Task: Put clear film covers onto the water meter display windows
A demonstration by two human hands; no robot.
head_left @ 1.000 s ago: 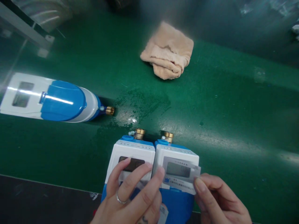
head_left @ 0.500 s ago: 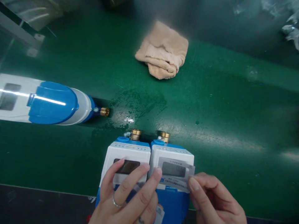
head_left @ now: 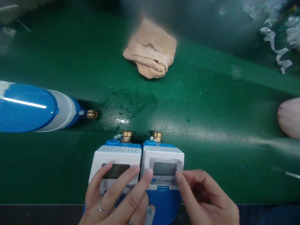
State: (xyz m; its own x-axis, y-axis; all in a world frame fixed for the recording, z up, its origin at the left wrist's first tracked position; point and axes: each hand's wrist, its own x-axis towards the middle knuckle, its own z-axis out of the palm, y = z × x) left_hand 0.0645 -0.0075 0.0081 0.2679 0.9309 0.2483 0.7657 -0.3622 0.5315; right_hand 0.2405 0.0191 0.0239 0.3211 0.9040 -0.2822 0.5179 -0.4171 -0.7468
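Two blue-and-white meters stand side by side at the bottom, the left meter (head_left: pixel 117 153) and the right meter (head_left: pixel 164 150), each with a brass threaded end pointing away. My left hand (head_left: pixel 122 193) lies spread over the left meter, one fingertip reaching the label's left side on the right one. A silvery label (head_left: pixel 166 179) with a display window lies over the right meter's screen. Thumb and forefinger of my right hand (head_left: pixel 201 193) pinch its right edge. Under my left hand, a small pale piece (head_left: pixel 150 214) is partly hidden.
Another blue-and-white meter (head_left: pixel 30 106) lies at the left on the green table (head_left: pixel 222 109). A folded beige cloth (head_left: pixel 152 47) is at the top middle. Clear plastic scraps (head_left: pixel 278 53) lie top right; a blurred pinkish shape (head_left: pixel 290 117) enters at the right edge.
The label's right side, raised and tilted before, now lies flatter and straighter on the right meter. The view has shifted right, and the pinkish shape has appeared.
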